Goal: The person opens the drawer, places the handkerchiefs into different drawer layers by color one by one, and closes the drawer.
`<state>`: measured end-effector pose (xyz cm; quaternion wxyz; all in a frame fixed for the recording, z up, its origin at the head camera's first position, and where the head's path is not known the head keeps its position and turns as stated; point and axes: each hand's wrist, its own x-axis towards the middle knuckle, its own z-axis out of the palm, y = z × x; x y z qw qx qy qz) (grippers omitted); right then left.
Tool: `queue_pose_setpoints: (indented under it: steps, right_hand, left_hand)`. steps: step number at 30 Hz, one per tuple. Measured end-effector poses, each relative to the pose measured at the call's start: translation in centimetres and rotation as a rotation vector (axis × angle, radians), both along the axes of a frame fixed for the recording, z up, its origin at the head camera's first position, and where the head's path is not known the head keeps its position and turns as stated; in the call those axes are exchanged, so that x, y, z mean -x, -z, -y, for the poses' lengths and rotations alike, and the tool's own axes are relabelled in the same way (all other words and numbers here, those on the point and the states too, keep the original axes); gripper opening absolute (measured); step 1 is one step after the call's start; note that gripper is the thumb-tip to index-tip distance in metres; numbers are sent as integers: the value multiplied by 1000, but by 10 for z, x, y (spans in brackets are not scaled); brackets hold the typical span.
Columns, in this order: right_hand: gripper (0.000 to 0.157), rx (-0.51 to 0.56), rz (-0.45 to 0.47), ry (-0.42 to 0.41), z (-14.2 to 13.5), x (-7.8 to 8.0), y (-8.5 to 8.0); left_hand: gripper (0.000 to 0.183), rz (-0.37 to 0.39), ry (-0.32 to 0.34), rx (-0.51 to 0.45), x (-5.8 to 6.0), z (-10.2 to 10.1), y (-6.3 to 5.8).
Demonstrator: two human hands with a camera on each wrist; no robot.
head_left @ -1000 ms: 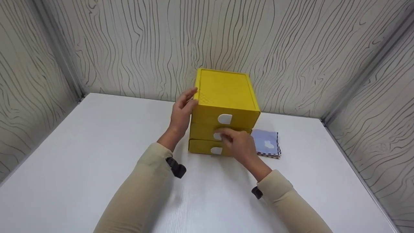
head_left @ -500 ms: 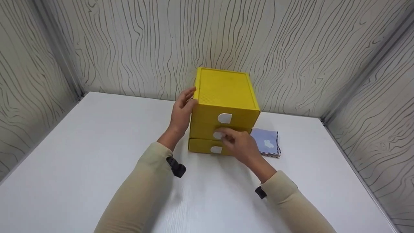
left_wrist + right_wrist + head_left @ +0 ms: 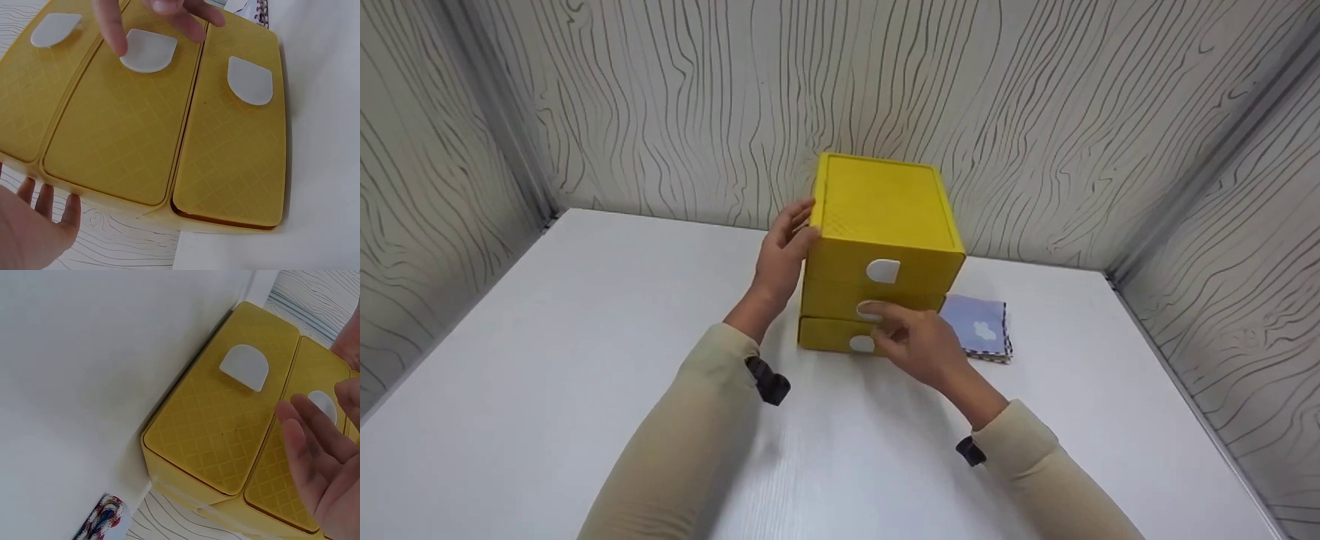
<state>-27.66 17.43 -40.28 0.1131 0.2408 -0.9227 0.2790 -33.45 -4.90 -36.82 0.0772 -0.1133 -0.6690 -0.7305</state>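
A yellow three-drawer box (image 3: pixel 885 202) stands on the table, each drawer front bearing a white tab handle. My left hand (image 3: pixel 781 259) rests along the box's left side, fingertips at its top edge; the left wrist view shows those fingers (image 3: pixel 45 199) fairly straight against the side. In front of the middle drawer is my right hand (image 3: pixel 922 341), its index fingertip at the middle white handle (image 3: pixel 149 52) and its thumb apart from it. The middle drawer looks flush. The bottom drawer front (image 3: pixel 233 152) stands slightly proud, with a thin dark gap along its edge.
A folded light-blue cloth (image 3: pixel 975 324) with a white cloud shape and a checkered edge lies right of the box. The box stands near the wood-patterned back wall (image 3: pixel 697 112) on a white table (image 3: pixel 645 315).
My right hand has loosened from the middle handle: thumb and index, close together earlier, are now apart, the index finger straighter. My left hand stays at the box's side.
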Motion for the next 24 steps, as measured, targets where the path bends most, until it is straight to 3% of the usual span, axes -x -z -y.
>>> queue_pose_setpoints:
  steps: [8, 16, 24]
  right_hand:
    - [28, -51, 138, 3, -1, 0, 5]
    - [35, -181, 258, 7, -1, 5, 11]
    - [33, -197, 304, 9, 1, 10, 17]
  left_hand:
    - [47, 3, -4, 23, 2, 0, 0]
    - [47, -7, -3, 19, 2, 0, 1]
    - [47, 4, -1, 28, 4, 0, 2]
